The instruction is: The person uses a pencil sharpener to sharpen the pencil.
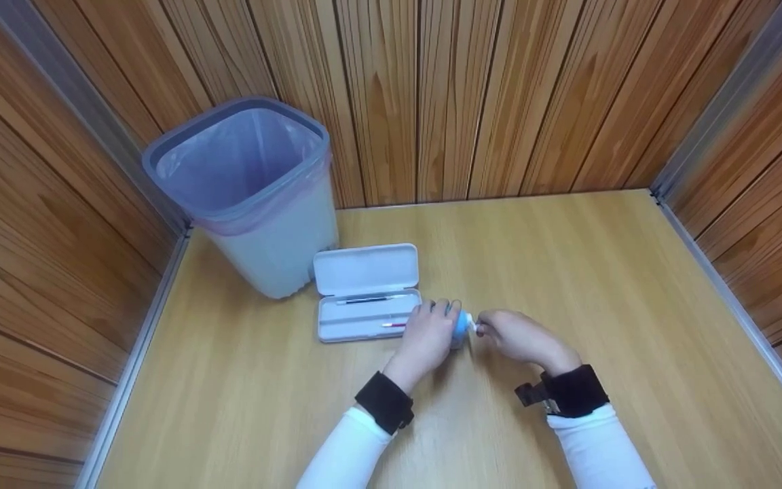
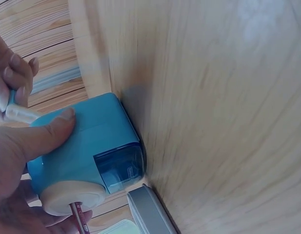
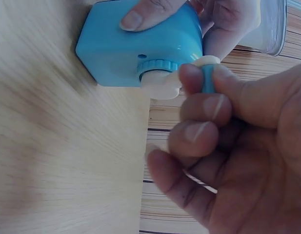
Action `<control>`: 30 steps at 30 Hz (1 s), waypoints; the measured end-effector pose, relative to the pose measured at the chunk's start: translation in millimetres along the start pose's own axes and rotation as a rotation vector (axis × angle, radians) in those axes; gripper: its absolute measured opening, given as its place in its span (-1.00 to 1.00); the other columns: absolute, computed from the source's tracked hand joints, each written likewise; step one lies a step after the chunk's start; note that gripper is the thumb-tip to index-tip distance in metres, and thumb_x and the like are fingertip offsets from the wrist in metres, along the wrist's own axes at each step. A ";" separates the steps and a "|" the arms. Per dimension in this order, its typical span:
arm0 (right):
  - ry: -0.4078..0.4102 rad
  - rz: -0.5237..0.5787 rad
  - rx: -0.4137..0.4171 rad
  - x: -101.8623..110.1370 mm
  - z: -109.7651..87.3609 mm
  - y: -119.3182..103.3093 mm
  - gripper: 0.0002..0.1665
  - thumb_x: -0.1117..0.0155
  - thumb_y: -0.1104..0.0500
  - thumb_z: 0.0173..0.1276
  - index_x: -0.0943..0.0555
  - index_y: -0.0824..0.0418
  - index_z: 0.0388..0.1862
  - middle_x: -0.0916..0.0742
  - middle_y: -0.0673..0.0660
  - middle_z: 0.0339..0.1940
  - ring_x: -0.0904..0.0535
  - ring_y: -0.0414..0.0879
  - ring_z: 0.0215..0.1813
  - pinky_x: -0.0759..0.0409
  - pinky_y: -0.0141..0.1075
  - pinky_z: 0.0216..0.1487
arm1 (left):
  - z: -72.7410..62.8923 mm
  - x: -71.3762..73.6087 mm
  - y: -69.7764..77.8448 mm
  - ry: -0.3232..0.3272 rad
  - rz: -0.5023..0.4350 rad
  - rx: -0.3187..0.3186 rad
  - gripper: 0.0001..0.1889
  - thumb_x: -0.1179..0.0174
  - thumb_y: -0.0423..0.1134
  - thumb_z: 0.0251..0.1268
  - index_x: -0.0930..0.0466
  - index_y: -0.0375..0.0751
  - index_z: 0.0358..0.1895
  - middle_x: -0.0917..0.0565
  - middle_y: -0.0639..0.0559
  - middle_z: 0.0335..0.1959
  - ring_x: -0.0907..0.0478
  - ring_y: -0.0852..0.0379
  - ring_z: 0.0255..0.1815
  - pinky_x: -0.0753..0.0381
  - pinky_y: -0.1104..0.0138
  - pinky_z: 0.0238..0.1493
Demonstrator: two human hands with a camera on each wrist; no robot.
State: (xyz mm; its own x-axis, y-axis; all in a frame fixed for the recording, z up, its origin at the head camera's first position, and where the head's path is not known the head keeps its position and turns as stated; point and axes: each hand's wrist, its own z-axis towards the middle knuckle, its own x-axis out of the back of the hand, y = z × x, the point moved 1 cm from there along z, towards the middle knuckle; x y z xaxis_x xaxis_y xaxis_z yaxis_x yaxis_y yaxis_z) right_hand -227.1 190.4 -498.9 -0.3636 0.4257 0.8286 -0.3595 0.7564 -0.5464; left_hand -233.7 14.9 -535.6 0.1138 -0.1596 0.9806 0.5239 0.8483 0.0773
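Note:
A blue crank pencil sharpener stands on the table, gripped by my left hand with the thumb across one side and fingers round the other. A dark red pencil sticks out of its pale round front; in the head view the pencil points left over the case. On the opposite end is a white crank with a blue knob. My right hand pinches that knob between thumb and index finger, the other fingers loosely curled. The sharpener's clear dark-blue shavings drawer faces the left wrist camera.
Left of the sharpener lies an open white pencil case, a dark pencil in its upper compartment. Behind it to the left stands a tall waste bin lined with a bag. Wood-panelled walls border the table on the back and sides.

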 end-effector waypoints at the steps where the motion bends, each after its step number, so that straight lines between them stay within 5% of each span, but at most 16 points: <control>1: 0.008 0.003 -0.002 0.7 0.5 0.1 -0.82 -0.05 0.27 0.51 -0.61 0.26 -0.25 -0.64 0.12 -0.42 -0.48 -0.12 -0.42 -0.53 -0.20 -0.34 | -0.1 0.3 0.1 -0.001 -0.001 -0.002 -0.49 -0.23 -0.30 0.29 -0.48 -0.15 0.33 -0.58 -0.14 0.14 -0.52 -0.10 0.09 -0.52 0.11 0.10; 12: 0.060 -0.032 0.010 7.0 5.7 1.2 -0.81 -0.05 0.25 0.52 -0.61 0.27 -0.22 -0.59 0.05 -0.45 -0.46 -0.11 -0.40 -0.51 -0.19 -0.31 | -1.8 -0.6 0.5 0.064 0.034 -0.024 -0.55 -0.21 -0.34 0.27 -0.53 -0.16 0.25 -0.61 -0.11 0.07 -0.55 -0.09 0.02 -0.56 0.12 0.00; 21: 0.054 -0.046 -0.025 9.1 6.6 -0.6 -0.81 -0.06 0.22 0.53 -0.63 0.24 -0.16 -0.65 0.08 -0.38 -0.53 -0.10 -0.36 -0.56 -0.17 -0.29 | -0.5 -0.5 -0.8 -0.012 0.014 -0.005 -0.50 -0.17 -0.35 0.34 -0.44 -0.13 0.36 -0.55 -0.14 0.18 -0.49 -0.11 0.15 -0.50 0.08 0.14; 30: 0.095 -0.058 -0.056 8.9 9.9 0.6 -0.74 -0.05 0.17 0.55 -0.64 0.25 -0.02 -0.72 0.17 -0.19 -0.64 0.02 -0.14 -0.62 -0.06 -0.07 | -2.3 -2.0 -1.2 0.013 0.017 -0.015 -0.50 -0.18 -0.35 0.32 -0.45 -0.14 0.34 -0.57 -0.16 0.15 -0.50 -0.13 0.12 -0.51 0.08 0.11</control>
State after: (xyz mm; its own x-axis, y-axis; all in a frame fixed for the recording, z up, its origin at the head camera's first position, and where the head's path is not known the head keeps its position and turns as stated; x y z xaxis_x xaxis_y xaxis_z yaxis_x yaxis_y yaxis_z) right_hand -239.1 189.7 -493.0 -0.2596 0.4238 0.8677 -0.3277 0.8066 -0.4920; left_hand -232.6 13.0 -538.1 0.1335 -0.1523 0.9793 0.5343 0.8433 0.0583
